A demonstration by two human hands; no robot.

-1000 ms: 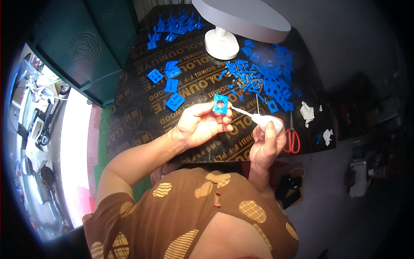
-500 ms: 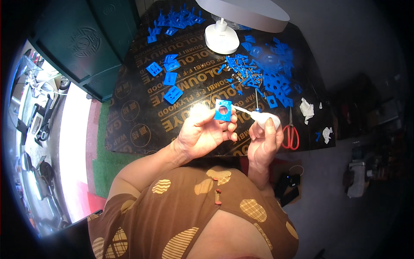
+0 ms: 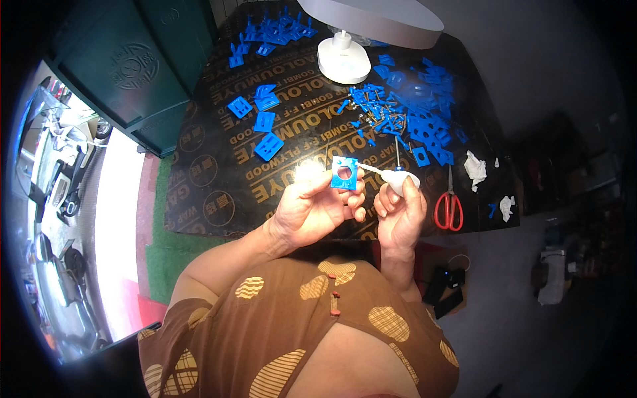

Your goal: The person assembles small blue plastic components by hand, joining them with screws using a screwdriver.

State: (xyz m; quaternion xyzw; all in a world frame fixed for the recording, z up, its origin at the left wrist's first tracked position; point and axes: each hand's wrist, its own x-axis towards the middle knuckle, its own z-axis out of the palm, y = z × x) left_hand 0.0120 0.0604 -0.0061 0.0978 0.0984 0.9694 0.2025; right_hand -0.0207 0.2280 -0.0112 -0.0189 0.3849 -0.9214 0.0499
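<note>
Between the thumb and fingers of my left hand is a small blue plastic plate with a round hole, held up above the table's near edge. My right hand is closed around a white squeeze bottle with a long thin nozzle. The nozzle tip is at the plate's upper right corner; whether it touches cannot be made out. Just beyond the bottle lies a thin metal shaft, its near end partly hidden. Red-handled scissors rest to the right of my right hand.
A white lamp base stands at the back under its broad lamp head. Several blue plates lie at left, with blue pieces behind. Screws and blue parts are heaped at right, near crumpled tissue.
My right hand and the bottle have shifted slightly left, bringing the nozzle closer over the plate's upper right corner. My left hand keeps its hold. The whole view has shifted slightly.
</note>
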